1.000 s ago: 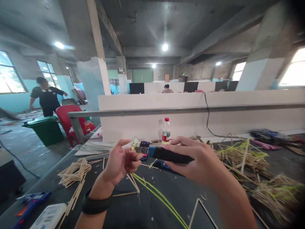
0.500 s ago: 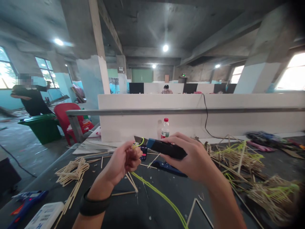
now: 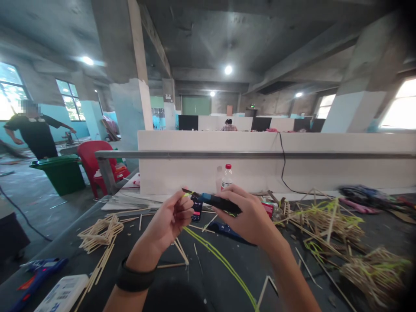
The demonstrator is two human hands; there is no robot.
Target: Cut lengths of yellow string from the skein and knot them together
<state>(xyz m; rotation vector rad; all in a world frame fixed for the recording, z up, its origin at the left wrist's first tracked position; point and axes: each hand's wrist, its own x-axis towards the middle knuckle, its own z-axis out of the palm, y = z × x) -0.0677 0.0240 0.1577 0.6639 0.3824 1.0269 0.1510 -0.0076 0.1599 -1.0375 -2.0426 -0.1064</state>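
My right hand (image 3: 251, 219) grips a utility knife (image 3: 212, 200) with a black and blue handle, its blade pointing left. My left hand (image 3: 170, 219) is closed in a pinch on a thin yellow-green cord (image 3: 187, 194) right at the blade tip. Both hands are raised above a dark table (image 3: 227, 277). More yellow-green cord (image 3: 224, 260) lies on the table below them. A phone (image 3: 196, 208) with a lit screen shows just behind my left fingers.
Loose wooden sticks (image 3: 99, 234) are piled left; stick-and-cord frames (image 3: 328, 221) are heaped right. A blue glue gun (image 3: 39, 268) and a white box (image 3: 63, 294) lie near left. A water bottle (image 3: 226, 177) stands by the white partition (image 3: 292, 169). A person (image 3: 34, 130) stands far left by a green bin (image 3: 61, 171).
The knife has tilted flatter and lower, its blade now against the cord in my left pinch. My view has shifted slightly. The person at far left has turned and moved.
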